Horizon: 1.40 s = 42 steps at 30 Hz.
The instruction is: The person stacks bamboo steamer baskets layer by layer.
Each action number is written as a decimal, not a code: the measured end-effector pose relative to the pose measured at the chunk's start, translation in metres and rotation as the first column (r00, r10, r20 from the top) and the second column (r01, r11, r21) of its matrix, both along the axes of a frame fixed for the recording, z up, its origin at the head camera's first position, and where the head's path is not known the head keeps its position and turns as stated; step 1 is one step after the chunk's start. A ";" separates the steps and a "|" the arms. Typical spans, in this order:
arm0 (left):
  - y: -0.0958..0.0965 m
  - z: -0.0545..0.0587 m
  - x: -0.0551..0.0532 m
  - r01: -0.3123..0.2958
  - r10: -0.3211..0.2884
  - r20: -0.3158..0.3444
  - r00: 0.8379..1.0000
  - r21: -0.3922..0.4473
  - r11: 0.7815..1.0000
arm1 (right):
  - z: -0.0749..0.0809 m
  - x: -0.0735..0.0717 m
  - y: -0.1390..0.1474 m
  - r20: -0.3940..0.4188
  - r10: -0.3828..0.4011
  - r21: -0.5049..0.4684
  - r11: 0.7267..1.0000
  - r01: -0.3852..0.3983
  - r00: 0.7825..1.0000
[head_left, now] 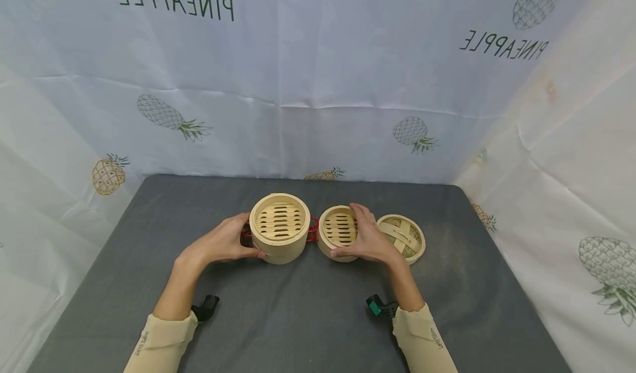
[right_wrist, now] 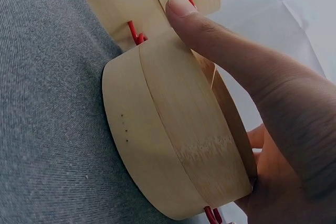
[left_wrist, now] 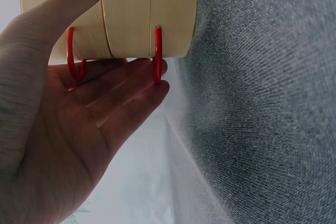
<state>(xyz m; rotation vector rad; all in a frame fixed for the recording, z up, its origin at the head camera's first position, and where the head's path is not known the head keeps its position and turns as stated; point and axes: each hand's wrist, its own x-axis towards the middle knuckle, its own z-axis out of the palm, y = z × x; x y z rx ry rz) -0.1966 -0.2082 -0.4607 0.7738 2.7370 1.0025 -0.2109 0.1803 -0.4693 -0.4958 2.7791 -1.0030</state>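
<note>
A taller bamboo steamer stack (head_left: 285, 249) stands on the table, its slatted top facing up and red loops (left_wrist: 158, 51) on its side. My left hand (head_left: 221, 243) holds its left side, thumb across the front and fingers at the far side by the loops. Just right of it sits a lower bamboo steamer basket (head_left: 338, 229), seemingly upright on the cloth. My right hand (head_left: 370, 240) grips this basket, thumb at the front and fingers over the back rim. A woven bamboo lid (head_left: 409, 240) lies to the right, partly behind the right hand.
The dark grey cloth-covered table (head_left: 303, 318) spreads out around the hands. A white curtain (head_left: 308, 58) with pineapple prints hangs behind its far edge and along both sides. Black wrist devices (head_left: 206, 308) sit at both cuffs.
</note>
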 end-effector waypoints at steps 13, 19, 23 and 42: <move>0.000 0.001 0.001 -0.009 0.009 0.021 1.000 0.017 1.000 | -0.005 -0.001 -0.001 -0.020 -0.013 0.021 1.000 0.014 1.000; 0.000 0.000 0.002 -0.013 0.013 0.015 1.000 0.009 1.000 | -0.006 0.000 -0.002 -0.074 -0.009 0.033 0.999 0.012 0.997; 0.000 0.001 0.002 -0.014 0.013 0.013 1.000 0.013 1.000 | -0.005 0.001 -0.002 -0.084 -0.012 0.032 0.999 0.015 0.996; 0.001 0.001 0.001 -0.002 0.002 0.001 1.000 0.009 1.000 | 0.024 0.012 0.003 -0.096 0.007 0.069 0.998 0.000 0.995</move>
